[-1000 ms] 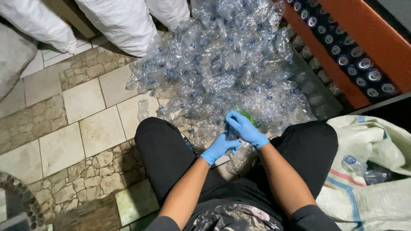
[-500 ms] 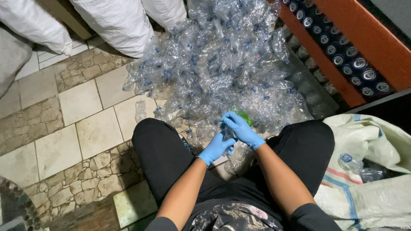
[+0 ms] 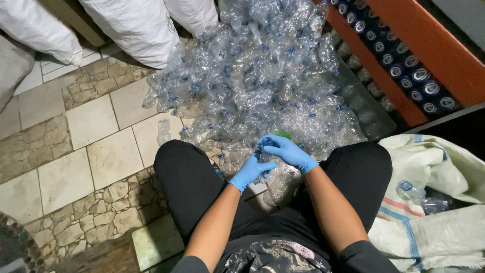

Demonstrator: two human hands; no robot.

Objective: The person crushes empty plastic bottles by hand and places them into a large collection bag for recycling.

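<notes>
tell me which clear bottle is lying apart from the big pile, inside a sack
The clear bottle with a blue cap, lying in the open woven sack on the person's right; the others are heaped on the floor ahead.

White woven sacks [image 3: 136,30] stand at the top left; an open sack [image 3: 429,222] with red and blue stripes lies at the right.

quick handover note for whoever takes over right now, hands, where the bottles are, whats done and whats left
Left hand and right hand, both in blue gloves, are closed together on one clear plastic bottle between the knees; the right hand is at its cap end.
Pile of crushed clear bottles lies on the tiled floor in front.
Done: a few bottles sit in the open woven sack at the right.
Left: most of the pile.
</notes>
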